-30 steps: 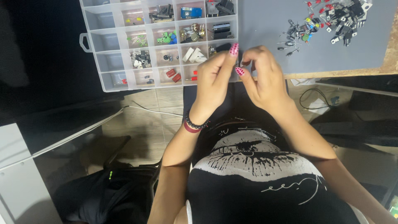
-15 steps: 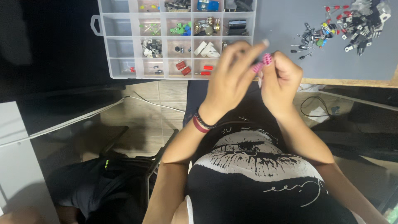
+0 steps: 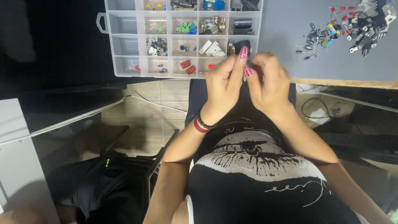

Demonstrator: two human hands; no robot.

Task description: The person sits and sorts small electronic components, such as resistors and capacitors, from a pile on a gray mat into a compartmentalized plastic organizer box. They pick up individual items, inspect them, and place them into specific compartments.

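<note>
Both hands had drifted left and lower since half a second before, and the organizer box (image 3: 182, 37) had slid further into sight. From the head camera, the left hand (image 3: 223, 83) and right hand (image 3: 268, 81) met fingertip to fingertip, pinching something tiny and dark that I couldn't make out. Just beyond the pinch sat the box's near corner; off to its right, well apart, loose parts (image 3: 348, 27) lay heaped on the grey mat (image 3: 286, 37).

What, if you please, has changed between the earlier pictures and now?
Both hands, left hand and right hand, remain pressed together fingertip to fingertip near the organizer box; whatever they pinch is hidden. Only the camera view shifted. The loose components on the grey mat stayed put.
</note>
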